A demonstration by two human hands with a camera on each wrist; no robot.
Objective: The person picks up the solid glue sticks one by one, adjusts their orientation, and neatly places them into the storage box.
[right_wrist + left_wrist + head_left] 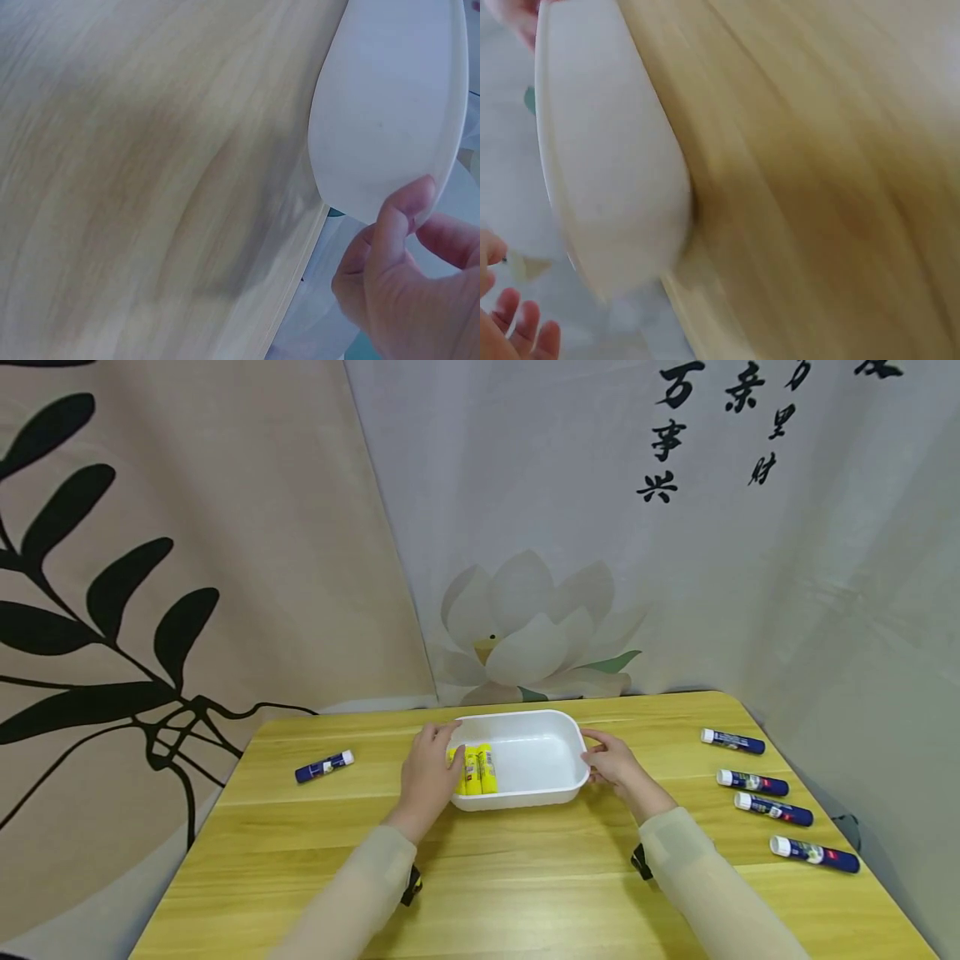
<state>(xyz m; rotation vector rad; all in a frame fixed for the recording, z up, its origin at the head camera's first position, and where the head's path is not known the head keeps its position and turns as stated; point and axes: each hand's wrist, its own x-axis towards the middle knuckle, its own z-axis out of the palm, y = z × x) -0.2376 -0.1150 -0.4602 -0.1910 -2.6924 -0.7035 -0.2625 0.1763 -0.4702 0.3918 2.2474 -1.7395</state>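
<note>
A white rectangular tray (536,760) stands near the back of the table, with yellow tubes (480,770) side by side at its left end. My left hand (431,768) is at that left end, over the tubes in the head view. The left wrist view shows its fingers (526,330) parted and clear of the tray's end, holding nothing. On the opposite side, my right hand (613,762) pinches the tray's right rim between thumb and fingers, seen close up in the right wrist view with the tray wall (390,105) above the hand.
A dark blue glue stick with a white cap (324,767) lies on the left of the wooden table (525,885). Several similar glue sticks (772,808) lie along the right side. Behind the table's back edge hangs a printed curtain (540,527).
</note>
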